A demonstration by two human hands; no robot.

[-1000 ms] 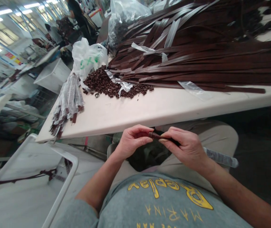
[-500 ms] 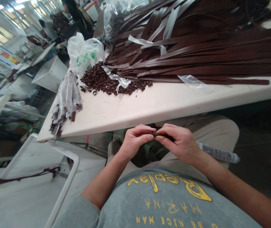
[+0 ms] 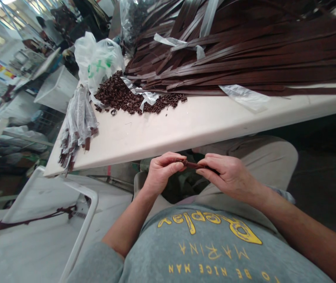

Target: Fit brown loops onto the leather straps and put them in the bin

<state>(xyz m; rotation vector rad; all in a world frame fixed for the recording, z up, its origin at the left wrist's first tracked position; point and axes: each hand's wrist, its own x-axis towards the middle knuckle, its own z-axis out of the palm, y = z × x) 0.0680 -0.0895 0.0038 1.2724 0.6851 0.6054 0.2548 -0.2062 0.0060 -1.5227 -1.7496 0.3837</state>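
Note:
Over my lap, just off the table's near edge, a narrow dark brown strap (image 3: 192, 164) runs between my two hands. My left hand (image 3: 164, 169) pinches its left end between thumb and fingers, where a small brown loop seems to sit around it; the detail is too small to be sure. Thumb and forefinger of my right hand (image 3: 228, 173) grip the strap further along, and the rest is hidden by that hand. On the table, a heap of small brown loops (image 3: 132, 100) lies before a broad pile of long brown straps (image 3: 244, 67).
Plastic-wrapped strap bundles (image 3: 79, 118) lie on the left corner of the white table (image 3: 156, 133), near a white plastic bag (image 3: 97, 59). A white bin (image 3: 93, 204) with a brown strap inside stands low on the left. A plastic-wrapped piece (image 3: 284, 193) shows behind my right forearm.
My hands have drawn apart, so a length of strap shows between them. The left has shifted left, the right slightly right. The view has tilted a little.

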